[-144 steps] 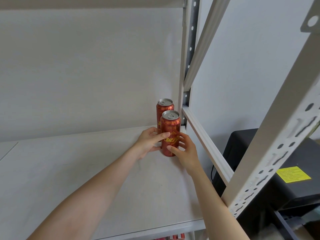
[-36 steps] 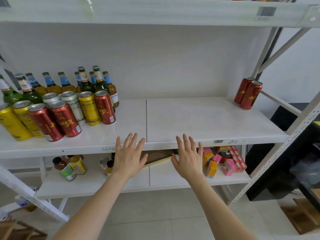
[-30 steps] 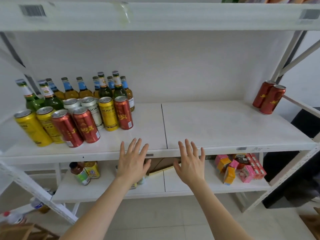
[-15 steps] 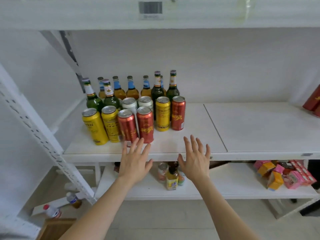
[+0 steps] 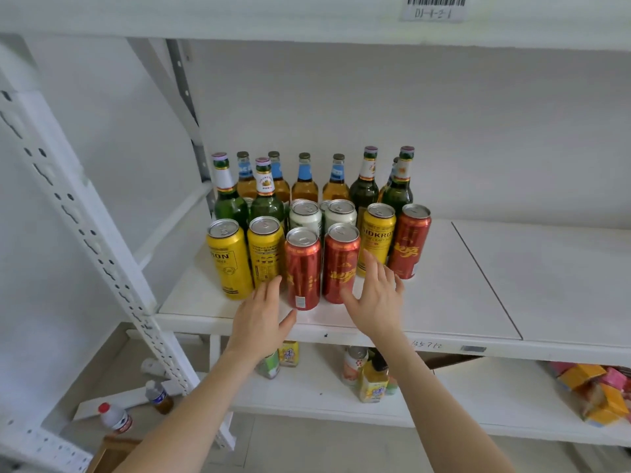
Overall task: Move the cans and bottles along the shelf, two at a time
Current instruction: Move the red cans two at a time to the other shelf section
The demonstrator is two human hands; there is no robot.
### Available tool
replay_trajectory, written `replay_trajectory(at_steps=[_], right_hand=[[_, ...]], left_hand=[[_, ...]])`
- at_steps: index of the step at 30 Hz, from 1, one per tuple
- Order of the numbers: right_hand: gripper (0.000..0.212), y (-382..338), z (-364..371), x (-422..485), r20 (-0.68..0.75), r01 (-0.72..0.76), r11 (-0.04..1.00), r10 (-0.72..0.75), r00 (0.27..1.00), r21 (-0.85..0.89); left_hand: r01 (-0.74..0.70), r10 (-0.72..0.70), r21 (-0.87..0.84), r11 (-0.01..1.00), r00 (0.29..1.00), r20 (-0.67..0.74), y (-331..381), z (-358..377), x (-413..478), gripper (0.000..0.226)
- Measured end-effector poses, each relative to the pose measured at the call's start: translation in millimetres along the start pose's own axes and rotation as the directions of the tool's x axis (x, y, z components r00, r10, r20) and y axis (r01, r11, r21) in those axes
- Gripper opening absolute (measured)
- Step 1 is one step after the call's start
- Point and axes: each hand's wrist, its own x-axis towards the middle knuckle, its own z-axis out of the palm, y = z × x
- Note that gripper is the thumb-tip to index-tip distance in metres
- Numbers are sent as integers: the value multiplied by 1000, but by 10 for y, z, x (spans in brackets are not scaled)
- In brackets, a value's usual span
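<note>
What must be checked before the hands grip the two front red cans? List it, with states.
1. Left hand empty, fingers straight: ok.
2. Right hand empty, fingers straight: ok.
3. Left front red aluminium can upright: ok.
4. Right front red aluminium can upright: ok.
5. Finger room between item 3 and the tall yellow aluminium can beside it: cannot tell.
6. Third red aluminium can, further right, out of the path along the white shelf board: cannot tell.
</note>
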Motion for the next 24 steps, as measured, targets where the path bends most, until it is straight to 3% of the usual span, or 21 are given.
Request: replay_trajectory(at_steps=[5,9,16,24], right_hand=[[72,5,127,326,107,-34,893,-16,994,449],[59,59,145,461,233,-172,755,27,972,633],[58,92,126,554,362,-291,580,-7,932,761],[62,41,14,517,435,-391,480,21,900,786]], left_hand=[[118,-101,-383,916,993,66,24,282,194,68],[232,-212,-558,797,972,100,58,464,341,58],[311,-269,-720,620,947,178,42,590,437,70],[360,-269,-754,550,930,249,64,415,319,82]])
